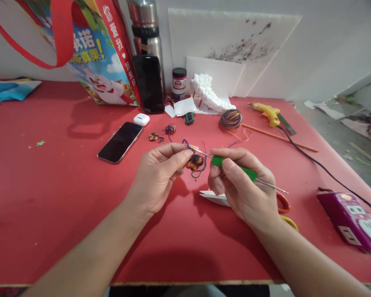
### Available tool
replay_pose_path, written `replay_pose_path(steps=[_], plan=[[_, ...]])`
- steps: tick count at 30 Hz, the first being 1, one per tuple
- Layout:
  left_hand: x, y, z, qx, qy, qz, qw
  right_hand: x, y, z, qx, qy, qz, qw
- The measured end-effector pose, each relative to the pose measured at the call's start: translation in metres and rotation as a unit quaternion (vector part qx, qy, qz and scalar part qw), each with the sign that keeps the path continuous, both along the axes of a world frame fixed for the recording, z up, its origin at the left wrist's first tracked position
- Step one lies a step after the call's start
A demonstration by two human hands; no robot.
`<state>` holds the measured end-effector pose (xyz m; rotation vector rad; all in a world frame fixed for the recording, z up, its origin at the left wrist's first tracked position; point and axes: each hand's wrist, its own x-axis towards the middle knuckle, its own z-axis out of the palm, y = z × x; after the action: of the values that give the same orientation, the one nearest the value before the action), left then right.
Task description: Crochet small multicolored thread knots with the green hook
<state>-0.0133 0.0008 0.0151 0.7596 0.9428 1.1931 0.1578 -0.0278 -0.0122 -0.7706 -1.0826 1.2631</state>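
Between thumb and fingers, my left hand (160, 175) pinches a small multicolored crochet piece (195, 162) in dark blue, orange and yellow. A loose strand of dark yarn curls below it. My right hand (245, 181) is wrapped around the green handle of a crochet hook (249, 171), with a thin metal shaft out at both ends. The left-hand shaft tip meets the yarn at my left fingertips; whether it passes through a loop is too small to tell. Scissors (214, 197) with red and yellow handles lie partly hidden under my right hand.
Behind my hands are a phone (120, 142), a white earbud case (141, 119), a yarn ball (231, 119) and a yellow glue gun (267, 114). A purple power strip (352, 220) sits right. A gift bag (105, 62), upright phone (149, 84) and steel flask (144, 16) stand at back.
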Motion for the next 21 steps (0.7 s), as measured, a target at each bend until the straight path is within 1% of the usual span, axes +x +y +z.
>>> replay_pose_path(steps=[5,14,17,21], plan=[[-0.0003,0.0003,0.0004,0.004,-0.016,-0.014,1.0,-0.0009,0.0002,0.0004,-0.002,0.016,0.0,1.0],[-0.0023,0.0001,0.0004,0.007,0.008,-0.022,1.0,-0.0018,0.0014,0.0016,-0.019,0.027,-0.005,0.999],[-0.0014,0.0005,0.001,0.008,-0.008,-0.026,1.0,-0.0011,0.0001,0.0003,-0.009,0.024,0.007,1.0],[-0.0014,0.001,-0.0005,0.011,-0.012,-0.008,1.0,-0.0006,-0.0021,-0.003,0.027,-0.014,0.006,1.0]])
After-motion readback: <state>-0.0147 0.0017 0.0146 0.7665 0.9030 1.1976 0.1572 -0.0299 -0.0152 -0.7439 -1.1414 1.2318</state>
